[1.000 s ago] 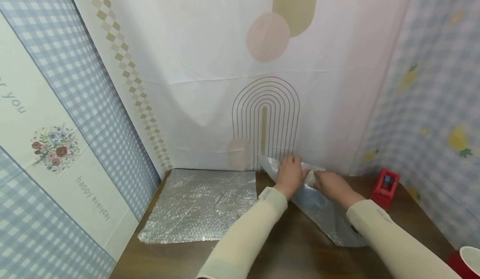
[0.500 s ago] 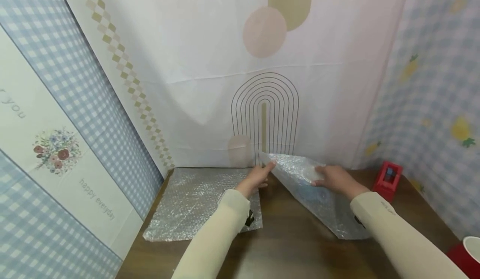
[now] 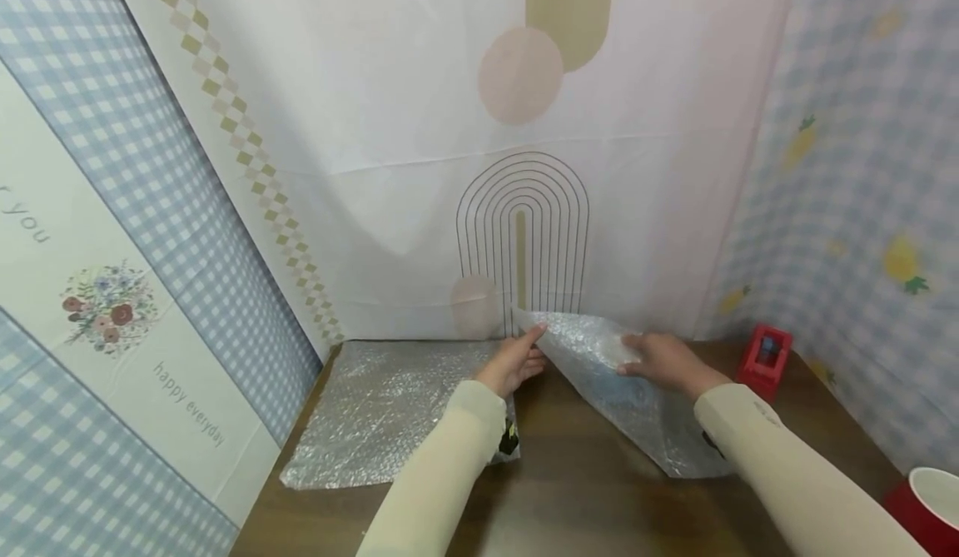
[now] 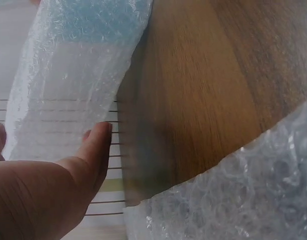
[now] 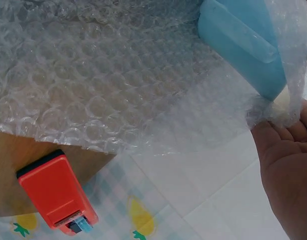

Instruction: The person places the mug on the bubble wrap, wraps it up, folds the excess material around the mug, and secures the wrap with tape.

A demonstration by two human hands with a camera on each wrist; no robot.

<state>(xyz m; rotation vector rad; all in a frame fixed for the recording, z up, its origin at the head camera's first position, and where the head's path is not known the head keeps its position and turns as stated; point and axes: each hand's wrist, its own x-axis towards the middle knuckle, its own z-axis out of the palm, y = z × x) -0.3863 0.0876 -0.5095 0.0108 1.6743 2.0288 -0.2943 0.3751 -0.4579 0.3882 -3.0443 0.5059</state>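
Note:
A sheet of bubble wrap point(image 3: 599, 357) stands folded and slanting at the right of the table, its pointed corner raised against the back cloth. Through it shows a light blue, smooth thing point(image 5: 243, 47), partly covered by the plastic; its kind is unclear. My right hand point(image 3: 667, 363) grips the wrap's upper edge beside the blue thing, with fingers curled over the plastic in the right wrist view. At the wrap's left edge is my left hand point(image 3: 515, 363), its thumb stretched out along that edge. In the left wrist view the thumb point(image 4: 97, 145) overlaps the wrap.
Another bubble wrap sheet point(image 3: 375, 407) lies flat on the left of the brown wooden table point(image 3: 584, 499). A red tape dispenser point(image 3: 764, 361) stands at the back right. A red cup with a white rim point(image 3: 929, 511) is at the right edge. Printed cloths hang around the table.
My left hand has left the right hand's side and moved left to the wrap's free edge. The right hand stays on the wrap. In the last half second little has moved.

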